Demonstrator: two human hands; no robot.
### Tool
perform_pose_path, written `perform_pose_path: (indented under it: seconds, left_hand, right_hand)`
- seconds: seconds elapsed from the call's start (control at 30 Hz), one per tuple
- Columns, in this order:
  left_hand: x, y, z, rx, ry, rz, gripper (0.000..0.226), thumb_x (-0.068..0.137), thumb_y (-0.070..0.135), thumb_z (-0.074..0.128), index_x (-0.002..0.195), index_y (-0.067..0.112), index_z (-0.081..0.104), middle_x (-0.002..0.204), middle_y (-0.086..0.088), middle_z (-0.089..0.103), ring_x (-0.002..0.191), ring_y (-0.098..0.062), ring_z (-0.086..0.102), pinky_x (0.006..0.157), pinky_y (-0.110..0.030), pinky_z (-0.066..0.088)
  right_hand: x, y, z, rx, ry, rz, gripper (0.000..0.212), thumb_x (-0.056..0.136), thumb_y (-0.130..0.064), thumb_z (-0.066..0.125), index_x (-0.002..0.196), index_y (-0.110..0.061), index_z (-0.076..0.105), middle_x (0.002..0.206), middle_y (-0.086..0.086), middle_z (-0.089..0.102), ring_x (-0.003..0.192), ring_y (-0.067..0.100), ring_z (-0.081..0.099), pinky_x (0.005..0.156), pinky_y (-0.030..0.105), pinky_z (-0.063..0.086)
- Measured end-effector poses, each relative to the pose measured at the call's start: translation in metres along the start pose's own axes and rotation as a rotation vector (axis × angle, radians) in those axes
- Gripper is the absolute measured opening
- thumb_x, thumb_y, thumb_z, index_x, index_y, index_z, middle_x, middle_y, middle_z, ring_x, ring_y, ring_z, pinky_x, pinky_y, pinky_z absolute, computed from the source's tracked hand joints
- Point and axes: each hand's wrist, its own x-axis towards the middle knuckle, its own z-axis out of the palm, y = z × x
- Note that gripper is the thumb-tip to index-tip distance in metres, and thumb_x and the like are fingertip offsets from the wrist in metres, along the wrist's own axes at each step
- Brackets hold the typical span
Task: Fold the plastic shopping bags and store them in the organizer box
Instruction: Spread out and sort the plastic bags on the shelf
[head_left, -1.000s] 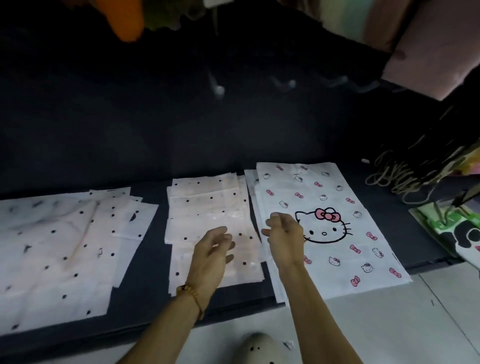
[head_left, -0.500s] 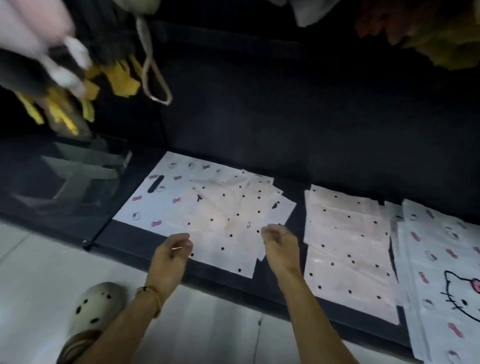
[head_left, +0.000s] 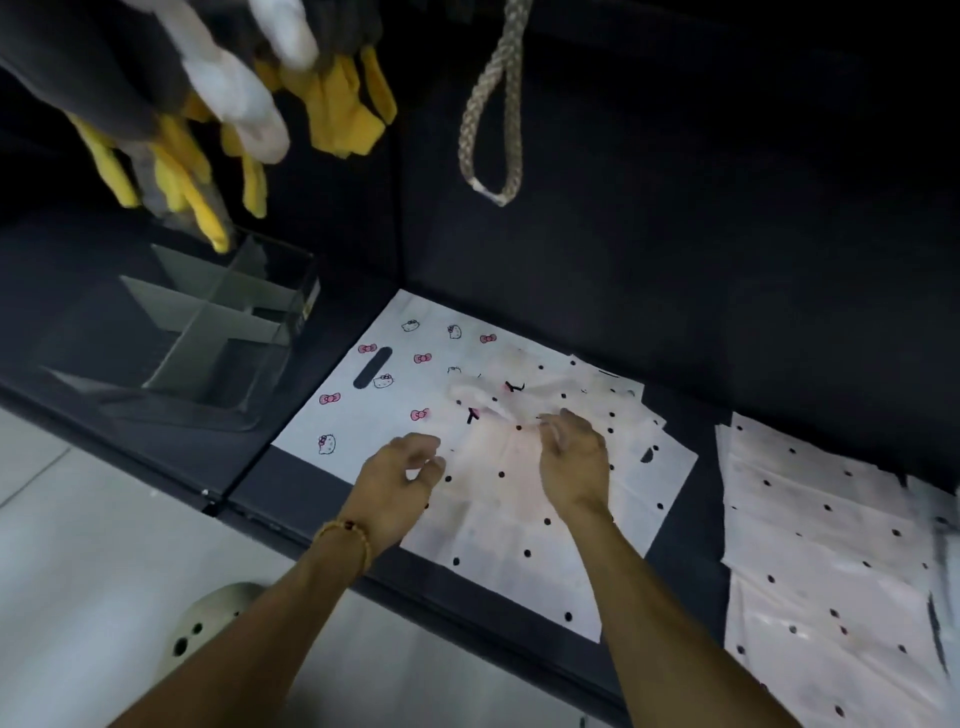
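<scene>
text: none readable | bags (head_left: 395, 374): cat-and-bow prints, dots only

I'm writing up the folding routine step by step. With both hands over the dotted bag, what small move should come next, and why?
Probably lift the top dotted bag off its pile. The right hand seems to pinch a raised, crumpled bit of it, while the left hand hovers with loosely curled fingers, holding nothing. The bag is unfolded, and the organizer box waits to the left.

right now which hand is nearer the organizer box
Left. The left hand hovers over the bag pile's left part, closest to the organizer box. The right hand is farther right, over the dotted bags.
</scene>
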Motion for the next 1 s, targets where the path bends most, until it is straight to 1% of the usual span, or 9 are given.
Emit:
perform_pose_path:
  seconds: [0.1,0.17,0.37,0.47,0.6,0.7,0.77,0.87,1.0]
  left_hand:
    - [0.003,0.011,0.003,-0.057,-0.011,0.037,0.038,0.091,0.030,0.062,0.127,0.019,0.056,0.126,0.005,0.057,0.119,-0.009,0.051,0.092,-0.022,0.047]
    - [0.002,0.022,0.002,-0.149,-0.024,0.030,0.060,0.086,0.035,0.067,0.138,0.019,0.043,0.134,0.006,0.051,0.124,-0.009,0.047,0.095,-0.023,0.042]
    - [-0.004,0.049,-0.023,-0.423,-0.020,-0.171,0.101,0.053,0.066,0.078,0.137,0.021,0.043,0.128,0.010,0.054,0.119,-0.016,0.053,0.104,-0.043,0.042]
    - [-0.005,0.045,-0.031,-0.645,-0.166,-0.374,0.058,0.070,0.046,0.078,0.112,0.007,0.066,0.109,-0.010,0.070,0.101,-0.030,0.066,0.090,-0.045,0.052]
    - [-0.007,0.030,-0.031,-0.625,0.071,-0.245,0.010,0.080,0.002,0.071,0.087,0.007,0.067,0.087,-0.013,0.070,0.070,-0.024,0.069,0.059,-0.030,0.056]
    - [-0.006,0.024,-0.033,-0.483,0.188,-0.189,0.029,0.075,0.000,0.076,0.097,0.011,0.060,0.093,-0.009,0.065,0.071,-0.021,0.065,0.048,-0.023,0.052]
    - [-0.007,0.018,-0.031,-0.371,0.190,-0.185,0.050,0.071,0.002,0.080,0.113,0.013,0.054,0.103,-0.009,0.062,0.080,-0.020,0.063,0.052,-0.021,0.052]
    - [-0.010,0.012,-0.028,-0.350,0.129,-0.219,0.070,0.066,0.004,0.084,0.124,0.010,0.047,0.106,-0.004,0.066,0.094,-0.021,0.065,0.073,-0.031,0.055]
    - [-0.014,0.003,-0.031,-0.380,0.031,-0.260,0.048,0.064,0.003,0.084,0.108,0.008,0.065,0.099,-0.010,0.073,0.083,-0.026,0.071,0.073,-0.038,0.058]
  right_hand:
    - [-0.007,-0.015,-0.019,0.327,-0.025,0.062,0.032,0.100,-0.024,0.045,0.072,-0.012,0.056,0.064,-0.004,0.054,0.059,-0.002,0.048,0.060,0.023,0.042]
    - [-0.016,-0.025,-0.033,0.492,-0.152,0.094,0.026,0.100,-0.025,0.046,0.089,-0.009,0.064,0.080,-0.003,0.068,0.072,-0.001,0.062,0.068,0.015,0.050]
    - [-0.045,-0.031,-0.053,1.081,-0.579,0.373,0.020,0.097,-0.017,0.055,0.103,-0.011,0.073,0.113,0.016,0.070,0.101,0.031,0.068,0.078,0.039,0.057]
    - [-0.054,-0.024,-0.048,1.082,-0.587,0.404,0.021,0.096,-0.016,0.057,0.111,-0.008,0.068,0.116,0.016,0.068,0.105,0.031,0.067,0.081,0.039,0.057]
    - [-0.062,-0.017,-0.048,0.720,-0.621,0.313,0.011,0.093,-0.016,0.062,0.101,-0.015,0.070,0.102,0.004,0.074,0.094,0.018,0.070,0.070,0.027,0.056]
    - [-0.065,-0.002,-0.052,0.229,-0.517,0.238,0.004,0.088,-0.016,0.067,0.086,-0.018,0.069,0.082,-0.003,0.072,0.073,0.009,0.064,0.060,0.018,0.052]
    - [-0.061,0.011,-0.055,0.083,-0.251,0.238,0.005,0.086,-0.020,0.068,0.091,-0.020,0.069,0.087,-0.007,0.070,0.079,0.007,0.064,0.063,0.014,0.050]
    - [-0.047,0.026,-0.052,-0.085,-0.011,0.217,0.042,0.086,-0.036,0.068,0.120,-0.014,0.060,0.115,0.004,0.063,0.107,0.017,0.057,0.082,0.031,0.051]
    - [-0.030,0.023,-0.029,-0.375,-0.182,0.171,0.098,0.076,-0.060,0.068,0.148,-0.010,0.024,0.141,0.010,0.041,0.130,0.028,0.035,0.099,0.045,0.041]
